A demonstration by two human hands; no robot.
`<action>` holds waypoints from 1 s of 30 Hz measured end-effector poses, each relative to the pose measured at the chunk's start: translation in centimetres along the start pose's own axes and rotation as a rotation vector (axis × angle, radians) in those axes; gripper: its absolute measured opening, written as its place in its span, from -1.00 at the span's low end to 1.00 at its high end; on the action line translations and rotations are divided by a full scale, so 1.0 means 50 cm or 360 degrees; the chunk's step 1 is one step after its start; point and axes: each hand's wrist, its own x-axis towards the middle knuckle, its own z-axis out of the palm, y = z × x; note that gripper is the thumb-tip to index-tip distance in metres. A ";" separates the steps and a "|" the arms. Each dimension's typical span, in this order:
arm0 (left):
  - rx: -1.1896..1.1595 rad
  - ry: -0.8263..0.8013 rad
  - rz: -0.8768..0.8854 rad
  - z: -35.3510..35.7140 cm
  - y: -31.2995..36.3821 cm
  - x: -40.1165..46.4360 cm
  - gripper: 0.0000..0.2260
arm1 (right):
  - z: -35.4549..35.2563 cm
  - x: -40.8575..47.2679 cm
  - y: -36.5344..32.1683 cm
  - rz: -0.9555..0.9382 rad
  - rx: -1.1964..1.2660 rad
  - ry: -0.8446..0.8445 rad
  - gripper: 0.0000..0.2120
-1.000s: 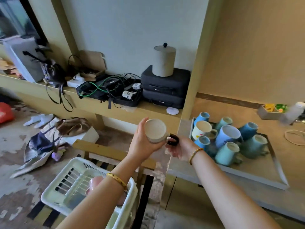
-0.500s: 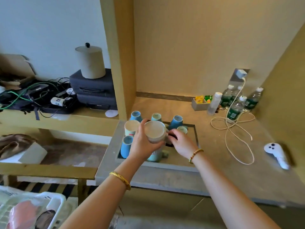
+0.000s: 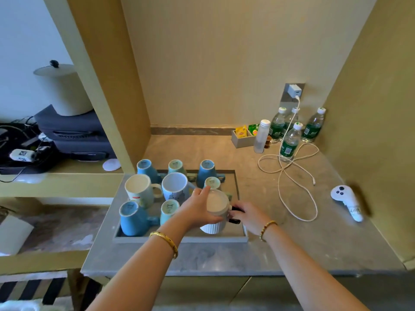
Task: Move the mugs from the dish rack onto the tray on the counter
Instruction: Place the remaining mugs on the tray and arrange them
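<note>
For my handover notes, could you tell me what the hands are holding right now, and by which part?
Both hold the white ribbed mug, upside down over the tray: left hand around its body, right hand fingers on its black handle.

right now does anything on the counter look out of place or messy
Mostly tidy. The white charging cable sprawls in loose loops across the counter, around a water bottle, and a white controller lies near the right wall.

A white ribbed mug (image 3: 216, 212) with a black handle is held upside down over the near right corner of the grey tray (image 3: 179, 239); eight more mugs, blue, teal and white, are stood inverted on the tray, which is set on the counter.
</note>
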 end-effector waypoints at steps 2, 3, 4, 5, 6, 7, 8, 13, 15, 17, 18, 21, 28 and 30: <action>0.0036 -0.0004 -0.0008 0.013 0.001 0.017 -0.07 | -0.001 0.020 0.018 0.0039 -0.0011 -0.0010 -0.88; 0.0034 -0.0009 -0.0016 0.019 -0.001 0.024 -0.07 | -0.001 0.029 0.026 0.0060 -0.0019 -0.0020 -0.87; 0.0025 -0.0018 -0.0027 0.025 -0.003 0.029 -0.08 | 0.000 0.036 0.033 0.0080 -0.0030 -0.0031 -0.85; 0.0016 -0.0026 -0.0043 0.031 -0.006 0.032 -0.08 | 0.002 0.043 0.039 0.0096 -0.0043 -0.0042 -0.85; 0.0014 -0.0032 -0.0060 0.038 -0.008 0.034 -0.08 | 0.005 0.048 0.045 0.0107 -0.0057 -0.0050 -0.85; 0.0017 -0.0036 -0.0076 0.045 -0.011 0.035 -0.09 | 0.008 0.053 0.051 0.0115 -0.0066 -0.0060 -0.86; 0.0024 -0.0042 -0.0092 0.051 -0.013 0.034 -0.08 | 0.012 0.057 0.057 0.0119 -0.0065 -0.0072 -0.87; 0.0153 -0.0082 -0.0143 0.068 -0.027 0.032 -0.10 | 0.031 0.068 0.081 0.0128 -0.0131 -0.0134 -0.85; 0.0251 -0.0100 -0.0147 0.069 -0.032 0.032 -0.11 | 0.035 0.073 0.085 0.0120 -0.0166 -0.0149 -0.87; 0.0319 -0.0113 -0.0159 0.072 -0.036 0.034 -0.12 | 0.036 0.078 0.088 0.0115 -0.0194 -0.0164 -0.91; 0.0345 -0.0110 -0.0162 0.074 -0.037 0.035 -0.13 | 0.036 0.080 0.090 0.0116 -0.0190 -0.0170 -0.91; 0.0408 -0.0087 -0.0166 0.082 -0.032 0.037 -0.15 | 0.036 0.084 0.096 0.0133 -0.0167 -0.0175 -0.87; 0.0523 -0.0055 -0.0162 0.086 -0.030 0.040 -0.17 | 0.038 0.091 0.101 0.0145 -0.0207 -0.0150 -0.83; 0.0524 -0.0043 -0.0172 0.086 -0.032 0.041 -0.17 | 0.040 0.095 0.098 0.0146 -0.0239 -0.0134 -0.82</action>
